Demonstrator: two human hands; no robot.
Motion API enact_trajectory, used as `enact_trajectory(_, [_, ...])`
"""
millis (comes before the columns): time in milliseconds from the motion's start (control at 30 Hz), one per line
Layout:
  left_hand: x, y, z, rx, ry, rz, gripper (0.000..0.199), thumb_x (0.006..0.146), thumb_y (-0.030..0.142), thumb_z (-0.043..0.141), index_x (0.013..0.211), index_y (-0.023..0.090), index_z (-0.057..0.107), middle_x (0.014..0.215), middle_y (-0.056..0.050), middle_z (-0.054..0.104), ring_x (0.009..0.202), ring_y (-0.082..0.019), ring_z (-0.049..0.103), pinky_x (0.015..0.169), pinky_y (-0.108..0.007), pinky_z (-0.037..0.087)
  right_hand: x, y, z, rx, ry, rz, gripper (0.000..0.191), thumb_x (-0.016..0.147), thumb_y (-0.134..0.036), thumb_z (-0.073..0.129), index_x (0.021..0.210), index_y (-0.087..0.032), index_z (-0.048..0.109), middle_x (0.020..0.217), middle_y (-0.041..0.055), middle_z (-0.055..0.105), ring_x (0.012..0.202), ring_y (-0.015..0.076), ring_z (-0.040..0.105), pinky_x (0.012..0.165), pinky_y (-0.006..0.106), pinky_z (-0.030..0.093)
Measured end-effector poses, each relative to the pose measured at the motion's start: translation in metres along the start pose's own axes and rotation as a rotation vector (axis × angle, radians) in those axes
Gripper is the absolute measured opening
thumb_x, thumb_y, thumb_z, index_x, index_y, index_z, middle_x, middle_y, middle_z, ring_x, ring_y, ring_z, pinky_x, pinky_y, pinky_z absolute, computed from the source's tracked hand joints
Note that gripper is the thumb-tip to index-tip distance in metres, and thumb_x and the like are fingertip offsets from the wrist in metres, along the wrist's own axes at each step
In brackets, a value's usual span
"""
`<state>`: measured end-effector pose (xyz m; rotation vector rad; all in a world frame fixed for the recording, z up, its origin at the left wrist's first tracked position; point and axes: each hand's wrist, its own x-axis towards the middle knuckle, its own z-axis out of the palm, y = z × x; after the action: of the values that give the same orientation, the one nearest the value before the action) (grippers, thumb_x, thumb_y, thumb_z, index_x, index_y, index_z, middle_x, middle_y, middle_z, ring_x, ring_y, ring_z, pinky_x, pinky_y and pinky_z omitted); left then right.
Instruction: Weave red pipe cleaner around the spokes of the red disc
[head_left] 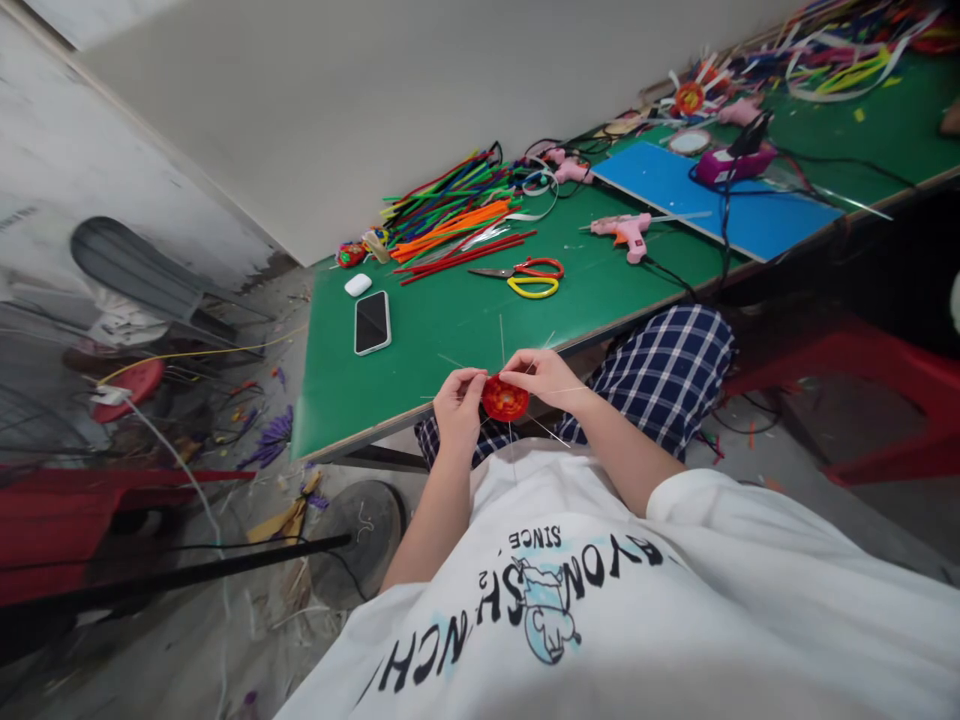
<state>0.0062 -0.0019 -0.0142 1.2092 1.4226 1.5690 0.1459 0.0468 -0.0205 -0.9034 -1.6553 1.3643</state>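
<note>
A small round red woven piece (505, 398) with an orange middle is held over my lap, just off the table's near edge. Thin pale spokes stick out from it on all sides. My left hand (459, 400) pinches its left rim between thumb and fingertips. On its upper right rim, my right hand (546, 378) is closed in a pinch as well. Whatever fine strand lies between the fingertips is too small to make out. Beyond my hands, scissors (525, 274) with red and yellow handles lie on the green table (435, 345).
A phone (372, 322) and a white case (358, 285) lie at the table's left. Pipe cleaners (450, 215) are piled behind. Right of the scissors are a pink glue gun (628, 232) with its cord and a blue board (675, 185). A round-based stand (360, 540) is on the floor.
</note>
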Motion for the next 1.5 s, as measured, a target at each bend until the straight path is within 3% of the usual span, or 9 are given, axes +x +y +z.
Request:
enact_trajectory(200, [0.002, 0.000, -0.002, -0.054, 0.059, -0.034, 0.018, 0.068, 0.030, 0.058, 0.077, 0.015, 0.058, 0.068, -0.002, 0.060, 0.063, -0.011, 0.058, 0.056, -0.022, 0.047, 0.000, 0.000, -0.003, -0.051, -0.043, 0.000, 0.021, 0.067, -0.033, 0.054, 0.069, -0.013, 0.059, 0.064, 0.0019, 0.059, 0.055, 0.0084, 0.049, 0.052, 0.021, 0.039])
enact_trajectory(567, [0.003, 0.006, -0.003, -0.053, 0.069, -0.094, 0.025, 0.067, 0.034, 0.057, 0.082, 0.013, 0.057, 0.071, -0.004, 0.064, 0.063, -0.014, 0.062, 0.055, -0.023, 0.049, -0.001, 0.001, -0.008, -0.068, -0.193, -0.004, 0.021, 0.069, -0.032, 0.053, 0.072, -0.013, 0.059, 0.065, 0.0020, 0.060, 0.054, 0.0081, 0.049, 0.051, 0.020, 0.038])
enact_trajectory(833, [0.002, 0.005, -0.008, -0.086, -0.052, -0.166, 0.033, 0.067, 0.033, 0.058, 0.095, 0.015, 0.057, 0.078, -0.006, 0.065, 0.064, -0.015, 0.062, 0.052, -0.022, 0.048, 0.001, 0.006, -0.011, -0.074, -0.077, -0.007, 0.020, 0.068, -0.032, 0.052, 0.070, -0.013, 0.058, 0.063, 0.0012, 0.058, 0.053, 0.0080, 0.047, 0.051, 0.021, 0.037])
enact_trajectory(1000, [0.000, 0.003, -0.009, -0.061, -0.061, -0.152, 0.026, 0.065, 0.033, 0.060, 0.080, 0.012, 0.063, 0.073, -0.007, 0.066, 0.067, -0.016, 0.062, 0.058, -0.025, 0.050, 0.002, 0.006, -0.013, -0.091, 0.001, 0.012, 0.020, 0.068, -0.033, 0.052, 0.068, -0.014, 0.057, 0.062, 0.0008, 0.057, 0.052, 0.0077, 0.046, 0.050, 0.020, 0.036])
enact_trajectory(1167, [-0.003, 0.005, -0.010, -0.045, -0.084, -0.119, 0.023, 0.065, 0.032, 0.059, 0.078, 0.013, 0.064, 0.074, -0.006, 0.066, 0.070, -0.018, 0.062, 0.058, -0.027, 0.051, 0.002, 0.006, -0.014, -0.079, 0.065, 0.008, 0.020, 0.067, -0.033, 0.053, 0.068, -0.014, 0.057, 0.061, 0.0004, 0.056, 0.050, 0.0069, 0.044, 0.049, 0.020, 0.036])
enact_trajectory(1500, [-0.006, 0.005, -0.010, -0.063, 0.017, -0.054, 0.021, 0.065, 0.030, 0.061, 0.078, 0.014, 0.064, 0.069, -0.005, 0.067, 0.065, -0.017, 0.063, 0.055, -0.025, 0.050, 0.001, 0.004, -0.014, -0.043, 0.050, 0.046, 0.023, 0.066, -0.036, 0.054, 0.069, -0.014, 0.057, 0.061, 0.0007, 0.056, 0.051, 0.0076, 0.046, 0.048, 0.020, 0.037])
